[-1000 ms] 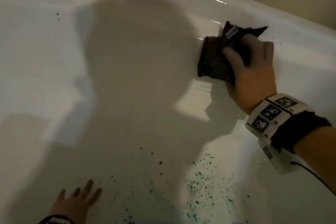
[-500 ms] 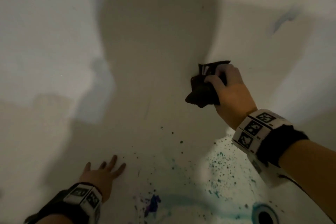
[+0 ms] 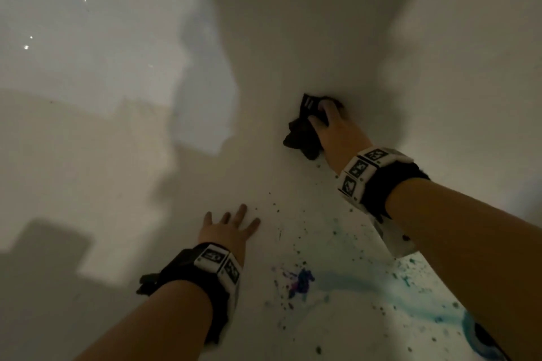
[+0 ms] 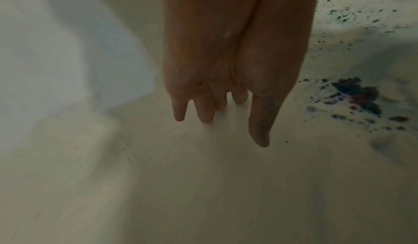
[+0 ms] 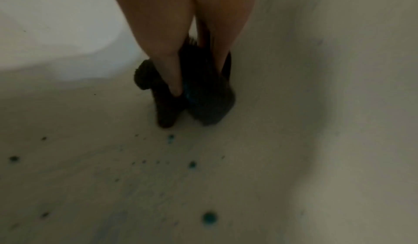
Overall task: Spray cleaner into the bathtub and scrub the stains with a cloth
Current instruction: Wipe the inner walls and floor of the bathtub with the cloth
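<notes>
Inside a white bathtub (image 3: 117,155), dim, crossed by hard-edged shadows. Scattered over the tub floor near the right side: teal specks (image 3: 410,272) and a pale teal smear, thickest toward the lower right corner by the drain (image 3: 484,343), which is only partly in view. A blue and purple blotch (image 3: 302,283) on the floor between the two forearms, also seen at the right edge of the left wrist view (image 4: 359,97). More teal dots (image 5: 209,218) on the floor below the cloth in the right wrist view. Nothing lying between the cloth and the specks.

Left hand (image 3: 228,231) flat on the tub floor, fingers (image 4: 260,122) straight and spread, holding nothing, just beside the nearest specks. Marker band (image 3: 218,265) strapped round that wrist, a like one (image 3: 366,173) on the right.

Dark cloth (image 3: 305,132) bunched and pressed where the floor curves up into the far right wall, well above the blotch. Right hand (image 3: 334,129) on top of it, grip pinching the cloth: thumb (image 5: 174,80) on one side, fingers curled over the other, a fold hanging out below the grip (image 5: 208,101). Cloth touching the tub surface, just beyond the uppermost specks.
</notes>
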`<state>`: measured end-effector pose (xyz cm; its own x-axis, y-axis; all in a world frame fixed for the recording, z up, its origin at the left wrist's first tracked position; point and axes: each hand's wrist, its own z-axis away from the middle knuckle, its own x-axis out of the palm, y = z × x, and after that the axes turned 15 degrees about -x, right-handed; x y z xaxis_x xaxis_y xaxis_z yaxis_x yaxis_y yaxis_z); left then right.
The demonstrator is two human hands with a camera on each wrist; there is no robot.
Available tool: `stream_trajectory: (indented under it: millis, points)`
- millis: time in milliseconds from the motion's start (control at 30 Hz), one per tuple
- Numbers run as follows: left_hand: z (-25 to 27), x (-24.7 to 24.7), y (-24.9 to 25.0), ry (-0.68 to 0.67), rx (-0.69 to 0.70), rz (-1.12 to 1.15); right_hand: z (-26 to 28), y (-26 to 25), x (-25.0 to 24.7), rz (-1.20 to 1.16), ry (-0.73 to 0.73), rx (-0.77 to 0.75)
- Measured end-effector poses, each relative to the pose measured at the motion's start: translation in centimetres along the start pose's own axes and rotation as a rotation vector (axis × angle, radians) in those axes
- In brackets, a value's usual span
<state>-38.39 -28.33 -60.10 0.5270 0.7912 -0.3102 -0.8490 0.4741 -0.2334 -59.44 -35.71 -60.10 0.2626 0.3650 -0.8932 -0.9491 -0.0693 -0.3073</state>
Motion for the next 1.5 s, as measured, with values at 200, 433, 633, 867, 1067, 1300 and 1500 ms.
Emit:
stream_trajectory:
  millis: [200, 433, 633, 867, 1067, 1300, 1500]
  points:
    - [-0.7, 0.2, -0.1, 0.003, 0.019, -0.030, -0.3, -1.2, 3.7, 0.081, -0.232, -0.089]
    - [-0.8, 0.7, -0.1, 0.041, 0.011, 0.010, 5.4, -4.9, 7.7, 0.112, -0.357, -0.275]
    - [-0.7, 1.5, -1.6, 0.307, -0.095, 0.208, 13.7, -6.0, 9.9, 0.166, -0.563, -0.367]
    - [-1.4, 6.4, -1.7, 0.240, -0.193, 0.363, 16.8, -5.8, 11.0, 0.000, -0.391, -0.206]
    - [-1.8, 6.8, -1.6, 0.278, -0.180, 0.425, 13.8, -9.5, 9.5, -0.115, 0.156, -0.235]
    - [-2.2, 7.1, -1.6, 0.306, -0.191, 0.456, 8.1, -14.1, 11.3, 0.044, -0.412, -0.299]
    - [-2.0, 7.2, -1.8, 0.307, -0.185, 0.458, 9.1, -10.6, 11.4, 0.068, -0.360, -0.194]
